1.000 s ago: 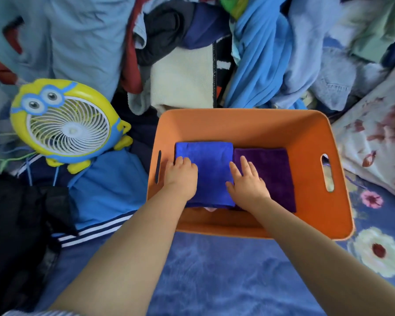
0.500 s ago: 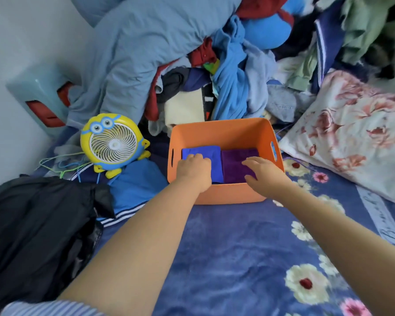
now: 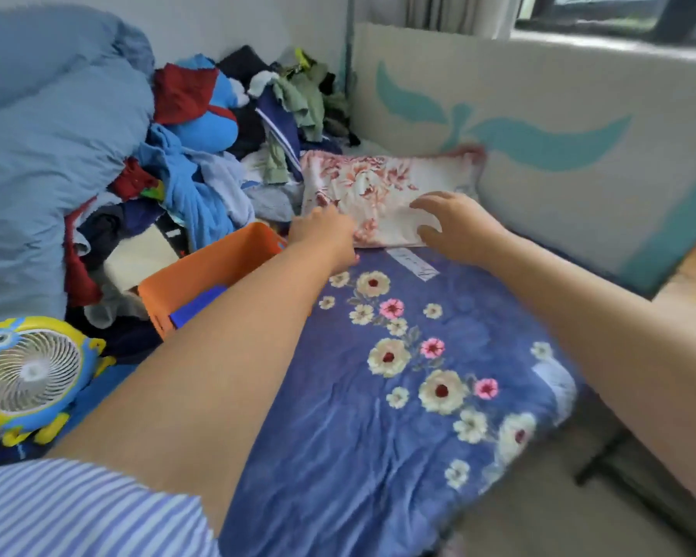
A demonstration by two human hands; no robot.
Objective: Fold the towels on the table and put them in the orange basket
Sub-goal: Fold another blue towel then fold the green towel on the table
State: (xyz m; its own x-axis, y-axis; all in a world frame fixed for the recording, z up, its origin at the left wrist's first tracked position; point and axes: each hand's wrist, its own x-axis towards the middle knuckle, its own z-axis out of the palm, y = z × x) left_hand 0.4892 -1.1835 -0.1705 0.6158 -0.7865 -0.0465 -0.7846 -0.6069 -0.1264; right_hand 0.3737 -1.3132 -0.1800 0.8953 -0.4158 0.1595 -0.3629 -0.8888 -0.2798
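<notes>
Both hands, left hand (image 3: pixel 324 231) and right hand (image 3: pixel 455 225), hover empty with spread fingers near the floral pillow (image 3: pixel 382 186); the left forearm could tip the orange basket (image 3: pixel 201 271).

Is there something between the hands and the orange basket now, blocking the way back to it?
Nothing visible blocks it. The left hand hovers just beyond the orange basket; the right hand is over the floral pillow.

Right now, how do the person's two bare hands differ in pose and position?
The left hand sits beside the far corner of the orange plastic basket, its fingers hidden from view; the right hand has its fingers spread and visible. The left hand reaches the near edge of the floral pink-and-white pillow; the right hand is in front of the pillow's right part. Neither visibly holds a towel.
</notes>
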